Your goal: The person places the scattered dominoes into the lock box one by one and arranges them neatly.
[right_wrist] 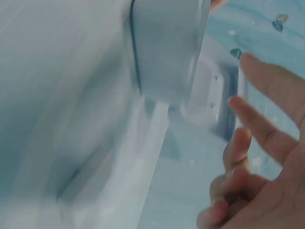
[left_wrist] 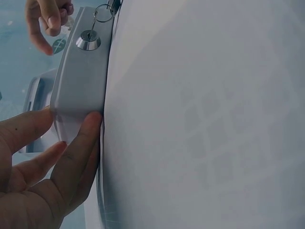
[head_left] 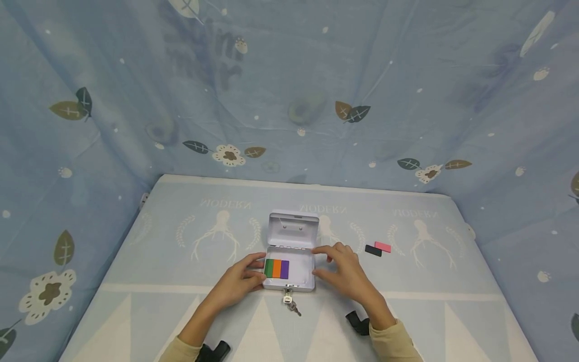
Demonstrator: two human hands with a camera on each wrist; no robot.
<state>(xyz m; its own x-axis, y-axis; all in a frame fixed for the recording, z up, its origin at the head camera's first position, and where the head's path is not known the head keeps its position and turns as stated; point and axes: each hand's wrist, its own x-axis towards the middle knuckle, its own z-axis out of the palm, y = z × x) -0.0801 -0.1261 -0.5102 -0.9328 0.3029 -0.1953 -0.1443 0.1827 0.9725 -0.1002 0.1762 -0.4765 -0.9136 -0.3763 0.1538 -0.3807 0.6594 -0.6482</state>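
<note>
A small white metal cash box (head_left: 300,284) stands on the table with its lid (head_left: 294,231) raised at the back. Green (head_left: 269,268), orange (head_left: 277,269) and purple (head_left: 284,269) flat blocks lie side by side in its left part. At the box's left wall, my left hand (head_left: 237,279) touches the edge with fairly straight fingers. My right hand (head_left: 346,271) is spread at the right wall, fingertips close to the rim and hinge corner. A key sits in the silver lock (left_wrist: 89,42) on the front, with another key (head_left: 295,308) hanging from its ring.
To the right of the box, a black block (head_left: 373,250) and a pink block (head_left: 383,247) lie close together on the patterned tablecloth (head_left: 407,276). A blue curtain (head_left: 294,75) hangs behind the table's back edge and along both sides. Black wrist-worn devices (head_left: 358,323) show near the sleeves.
</note>
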